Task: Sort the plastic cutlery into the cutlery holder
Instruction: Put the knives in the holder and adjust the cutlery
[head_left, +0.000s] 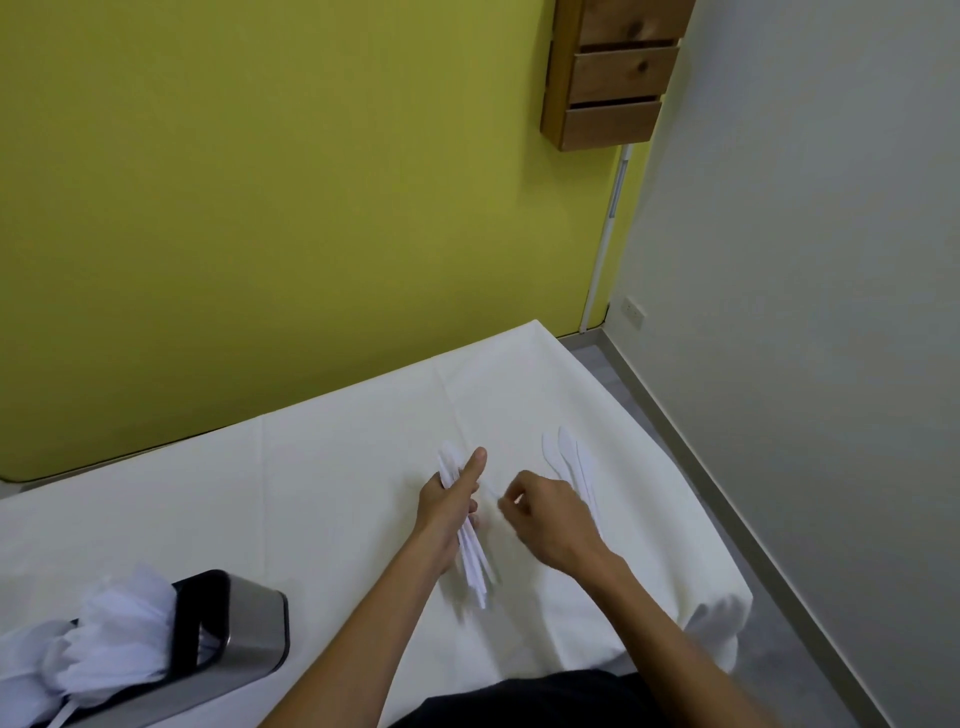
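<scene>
While the cutlery holder (208, 644), steel with black rims, stands at the near left of the white-clothed table (322, 493), its visible compartments already hold white plastic cutlery (119, 639), blurred, kinds not distinguishable; left hand (449, 499): closed round a bundle of white pieces (475, 561), thumb raised, handles fanning out below the palm; right hand (545, 506): fingers curled, thumb and forefinger pinched, perhaps on one thin piece, cannot tell for certain; plastic knives (571, 462): a few, lying together on the cloth just beyond the right hand; judgement: well along, with the held bundle and the loose knives yet to be placed.
</scene>
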